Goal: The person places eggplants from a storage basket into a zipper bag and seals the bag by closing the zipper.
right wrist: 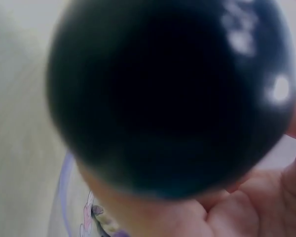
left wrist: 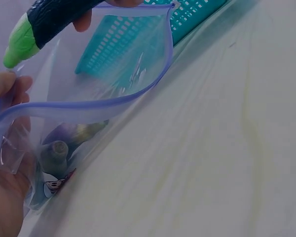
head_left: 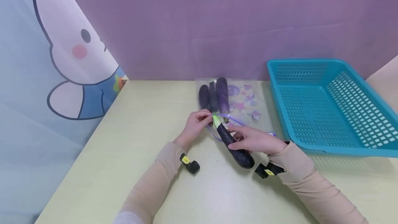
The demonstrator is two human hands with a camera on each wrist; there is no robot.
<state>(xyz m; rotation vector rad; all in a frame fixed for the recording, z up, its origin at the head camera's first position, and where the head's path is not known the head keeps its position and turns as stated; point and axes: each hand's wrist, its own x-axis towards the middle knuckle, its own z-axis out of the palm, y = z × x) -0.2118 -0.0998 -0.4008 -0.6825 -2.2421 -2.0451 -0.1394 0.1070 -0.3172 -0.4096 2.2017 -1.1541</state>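
My right hand (head_left: 256,139) grips a dark eggplant (head_left: 225,137) with a bright green stem end, its thumb and fingers on either side of the body. The stem end points at the mouth of a clear zip bag (head_left: 262,115) printed with pink and purple figures. My left hand (head_left: 195,125) pinches the bag's purple zip edge (left wrist: 89,106), and the mouth gapes in the left wrist view. Inside the bag lie a short eggplant (head_left: 203,95), a thin one (head_left: 213,99) and a long purple one (head_left: 222,94). The held eggplant's blunt end fills much of the right wrist view.
A turquoise plastic basket (head_left: 289,122) with perforated walls stands right of the bag. The pale yellow table (head_left: 140,123) meets a purple backdrop (head_left: 217,27) behind the bag. A curtain (head_left: 25,141) with a cartoon rabbit hangs on the left.
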